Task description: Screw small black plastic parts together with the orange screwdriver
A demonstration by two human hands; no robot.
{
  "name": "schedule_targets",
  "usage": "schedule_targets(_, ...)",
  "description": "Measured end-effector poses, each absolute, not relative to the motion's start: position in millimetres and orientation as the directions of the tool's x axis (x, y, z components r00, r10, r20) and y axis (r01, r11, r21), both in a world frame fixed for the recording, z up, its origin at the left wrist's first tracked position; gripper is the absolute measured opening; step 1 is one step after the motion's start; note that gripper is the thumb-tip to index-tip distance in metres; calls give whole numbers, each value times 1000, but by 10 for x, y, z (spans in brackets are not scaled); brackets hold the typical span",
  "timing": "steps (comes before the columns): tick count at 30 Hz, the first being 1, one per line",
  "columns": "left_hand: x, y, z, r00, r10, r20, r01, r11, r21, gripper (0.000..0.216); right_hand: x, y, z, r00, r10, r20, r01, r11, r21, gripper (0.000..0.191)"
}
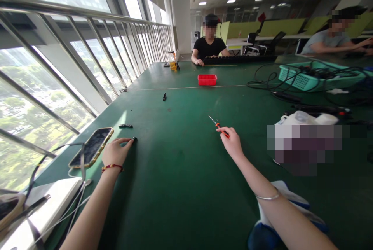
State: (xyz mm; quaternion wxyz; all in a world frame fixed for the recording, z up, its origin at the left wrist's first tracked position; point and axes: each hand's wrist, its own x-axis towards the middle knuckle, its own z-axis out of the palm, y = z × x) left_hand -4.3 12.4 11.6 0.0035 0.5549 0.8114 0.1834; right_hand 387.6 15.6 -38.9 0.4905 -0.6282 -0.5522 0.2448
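My left hand pinches a small black piece between thumb and fingertips, just above or on the green table. The piece is too small to name. Beside that hand lies a phone in a gold-edged case. Just beyond it is another small black part, and farther off a third black part. A screwdriver with an orange and black handle sits in my right hand, its thin metal shaft pointing away and to the left.
A red tray stands mid-table. A teal basket full of cables is at the right, with a white bundle nearer. Blue-and-white gloves lie under my right forearm. A jar and a person are at the far end.
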Motion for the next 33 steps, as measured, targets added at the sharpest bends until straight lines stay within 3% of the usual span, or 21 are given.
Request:
schedule_targets(8,-38,145,122,-386,905,179,896,322,305,40,3879,158,-390,270,931,245,463,97,-881,24)
schedule_targets(14,-7,113,236,-506,815,284,827,364,429,37,3871,163,-393,280,924,261,461,109,-881,24)
schedule_targets(19,-30,121,185,-442,891,101,846,376,378,40,3879,164,-395,290,917,275,460,119,-880,27)
schedule_targets(22,64,177,78,-417,902,109,872,363,330,37,3883,167,-402,291,917,273,449,121,-885,29)
schedule_targets(27,815,304,-14,-19,987,157,925,-43,377,25,3882,166,-414,299,918,260,422,117,-899,29)
schedule_targets(31,1665,366,-43,308,934,183,817,-358,452,15,3886,161,-412,307,919,247,391,115,-913,29)
schedule_targets(33,1954,382,-67,348,907,239,769,-422,480,15,3888,159,-406,308,920,244,378,117,-918,29)
